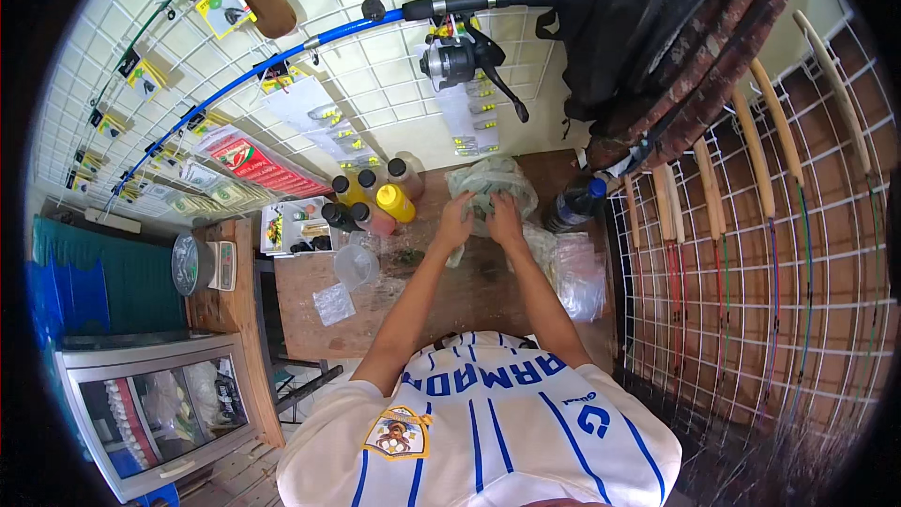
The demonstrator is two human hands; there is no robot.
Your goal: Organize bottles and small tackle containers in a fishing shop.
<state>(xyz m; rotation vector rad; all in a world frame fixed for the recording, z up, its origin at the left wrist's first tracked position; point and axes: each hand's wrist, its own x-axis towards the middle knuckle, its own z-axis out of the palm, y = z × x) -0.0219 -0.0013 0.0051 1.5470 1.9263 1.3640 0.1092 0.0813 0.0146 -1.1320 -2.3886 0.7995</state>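
Both my hands are at a crumpled, translucent plastic bag [498,179] near the back of the wooden table [464,296]. My left hand [457,218] grips its left side, and my right hand [504,217] is on its right side, the fingertips partly sunk in the plastic. What the bag holds cannot be made out. To the left of my hands stand a yellow squeeze bottle [395,204] and several dark-capped bottles [373,218]. A clear plastic tub [356,266] and a small clear plastic bag [334,304] are nearer the table's left edge.
A dark bottle with a blue cap [571,204] stands at the right, behind stacked clear plastic bags [578,274]. A white compartment tray [298,227] sits at the left. A fishing rod [267,63] with a reel [454,63] is on the wire grid behind; a black bag [626,35] hangs at the upper right.
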